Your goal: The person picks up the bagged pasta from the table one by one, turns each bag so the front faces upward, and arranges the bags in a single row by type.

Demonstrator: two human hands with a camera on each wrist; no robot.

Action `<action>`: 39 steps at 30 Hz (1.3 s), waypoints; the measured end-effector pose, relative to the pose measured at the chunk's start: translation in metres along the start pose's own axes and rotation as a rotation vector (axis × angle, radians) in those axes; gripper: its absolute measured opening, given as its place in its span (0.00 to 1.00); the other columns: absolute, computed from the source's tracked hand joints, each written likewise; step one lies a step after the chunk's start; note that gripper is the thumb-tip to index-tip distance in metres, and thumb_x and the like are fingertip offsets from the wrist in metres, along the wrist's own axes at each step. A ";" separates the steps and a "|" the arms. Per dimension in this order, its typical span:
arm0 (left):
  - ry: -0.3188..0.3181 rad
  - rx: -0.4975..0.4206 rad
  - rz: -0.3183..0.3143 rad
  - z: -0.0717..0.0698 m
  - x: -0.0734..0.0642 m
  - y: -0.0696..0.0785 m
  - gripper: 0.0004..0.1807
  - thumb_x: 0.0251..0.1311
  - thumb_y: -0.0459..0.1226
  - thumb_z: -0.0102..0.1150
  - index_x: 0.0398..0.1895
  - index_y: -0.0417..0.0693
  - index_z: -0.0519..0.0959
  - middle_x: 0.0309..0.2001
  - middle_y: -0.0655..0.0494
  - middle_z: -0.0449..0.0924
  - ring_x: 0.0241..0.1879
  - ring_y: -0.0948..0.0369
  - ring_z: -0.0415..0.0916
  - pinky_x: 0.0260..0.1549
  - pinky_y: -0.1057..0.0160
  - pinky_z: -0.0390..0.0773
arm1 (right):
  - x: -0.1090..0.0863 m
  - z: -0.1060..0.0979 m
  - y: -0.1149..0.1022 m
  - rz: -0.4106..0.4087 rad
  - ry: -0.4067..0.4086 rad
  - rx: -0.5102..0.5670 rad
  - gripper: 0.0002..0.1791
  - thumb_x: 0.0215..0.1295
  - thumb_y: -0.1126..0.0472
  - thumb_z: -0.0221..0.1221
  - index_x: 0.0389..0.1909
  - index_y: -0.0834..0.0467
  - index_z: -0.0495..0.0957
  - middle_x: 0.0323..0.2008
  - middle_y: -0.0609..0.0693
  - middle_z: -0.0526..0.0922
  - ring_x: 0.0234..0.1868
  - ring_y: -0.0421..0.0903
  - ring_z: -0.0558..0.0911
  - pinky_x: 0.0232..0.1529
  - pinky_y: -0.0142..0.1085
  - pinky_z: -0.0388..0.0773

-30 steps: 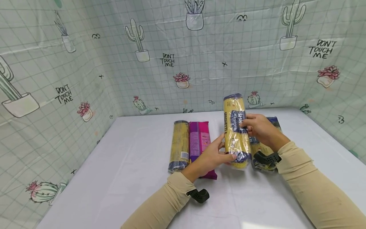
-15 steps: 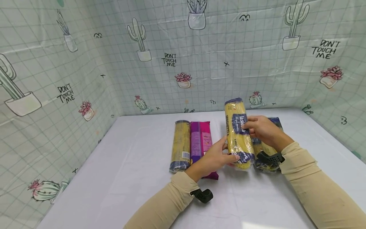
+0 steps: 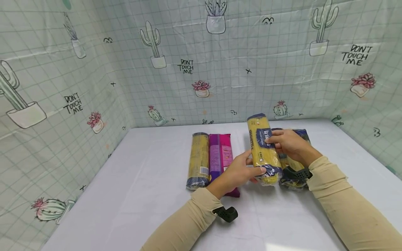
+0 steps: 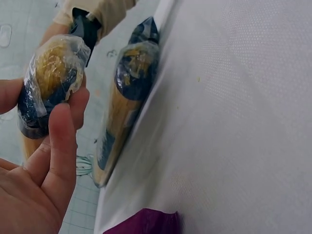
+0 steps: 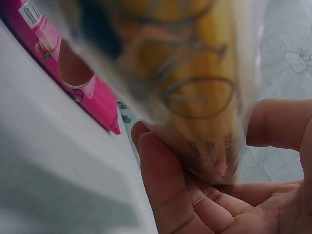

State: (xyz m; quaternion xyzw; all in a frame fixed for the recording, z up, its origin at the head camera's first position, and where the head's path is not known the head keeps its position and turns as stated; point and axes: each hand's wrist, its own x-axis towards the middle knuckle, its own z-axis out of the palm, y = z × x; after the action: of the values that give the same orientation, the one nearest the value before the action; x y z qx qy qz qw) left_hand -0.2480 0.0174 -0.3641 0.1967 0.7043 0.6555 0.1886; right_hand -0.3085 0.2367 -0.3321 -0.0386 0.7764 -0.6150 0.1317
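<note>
Both hands hold a clear-wrapped pack of spaghetti (image 3: pixel 262 153), yellow with dark blue ends and a blue label, raised over the white table with its far end tipped up. My left hand (image 3: pixel 237 174) grips the near end, thumb on top and fingers underneath. Farther up, my right hand (image 3: pixel 289 143) pinches the right edge, its thumb on the label. In the left wrist view, the near end of the spaghetti pack (image 4: pixel 56 73) shows crinkled film. The right wrist view shows the pack's underside (image 5: pixel 209 73) close up, with fingers and thumb around it.
Left of the hands, another spaghetti pack (image 3: pixel 198 157) lies beside a magenta and purple packet (image 3: pixel 220 150), partly covered by the left hand. A further blue-and-yellow pasta pack (image 3: pixel 290 165) lies under the right wrist. A cactus-print curtain (image 3: pixel 238 52) stands behind the table (image 3: pixel 150 167).
The held spaghetti pack's far end has come down and the pack leans a bit more to the left. Both hands have shifted slightly right with it, keeping their grip. The packs on the table stay put.
</note>
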 end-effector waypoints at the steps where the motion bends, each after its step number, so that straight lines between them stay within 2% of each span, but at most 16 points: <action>1: 0.006 0.008 -0.003 0.000 0.001 0.000 0.34 0.64 0.34 0.66 0.72 0.54 0.66 0.46 0.57 0.83 0.39 0.62 0.83 0.33 0.60 0.84 | 0.000 -0.001 0.001 0.004 0.001 0.002 0.38 0.73 0.60 0.58 0.75 0.71 0.53 0.44 0.47 0.83 0.40 0.42 0.86 0.45 0.41 0.83; 11: 0.020 0.023 -0.027 0.001 0.003 0.000 0.37 0.64 0.37 0.67 0.75 0.54 0.63 0.51 0.57 0.84 0.38 0.63 0.83 0.33 0.62 0.83 | 0.002 -0.006 0.004 0.010 -0.015 0.007 0.41 0.74 0.59 0.57 0.76 0.71 0.47 0.45 0.47 0.81 0.41 0.43 0.86 0.46 0.43 0.83; 21: 0.040 0.016 -0.036 0.006 0.004 -0.004 0.30 0.66 0.39 0.66 0.70 0.52 0.69 0.45 0.57 0.86 0.34 0.60 0.84 0.33 0.60 0.84 | 0.003 -0.006 0.007 0.018 -0.046 0.016 0.38 0.75 0.58 0.57 0.76 0.68 0.51 0.46 0.47 0.83 0.44 0.44 0.86 0.48 0.44 0.83; 31: 0.020 0.047 -0.039 0.007 0.004 -0.008 0.23 0.66 0.39 0.65 0.63 0.53 0.73 0.43 0.58 0.86 0.31 0.60 0.82 0.32 0.61 0.81 | 0.003 -0.008 0.012 0.015 -0.082 -0.046 0.35 0.75 0.60 0.55 0.75 0.70 0.53 0.53 0.57 0.79 0.44 0.46 0.85 0.45 0.44 0.83; 39: 0.044 0.051 -0.059 0.011 0.006 -0.007 0.22 0.66 0.39 0.66 0.62 0.53 0.74 0.42 0.58 0.86 0.33 0.57 0.83 0.33 0.59 0.82 | 0.004 -0.008 0.011 0.038 -0.057 -0.056 0.37 0.74 0.60 0.54 0.76 0.70 0.51 0.51 0.56 0.80 0.42 0.46 0.85 0.44 0.42 0.84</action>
State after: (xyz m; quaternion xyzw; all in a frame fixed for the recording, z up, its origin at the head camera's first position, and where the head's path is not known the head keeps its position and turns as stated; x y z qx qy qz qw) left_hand -0.2472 0.0291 -0.3715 0.1662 0.7302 0.6357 0.1872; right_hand -0.3138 0.2464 -0.3419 -0.0449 0.7900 -0.5890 0.1645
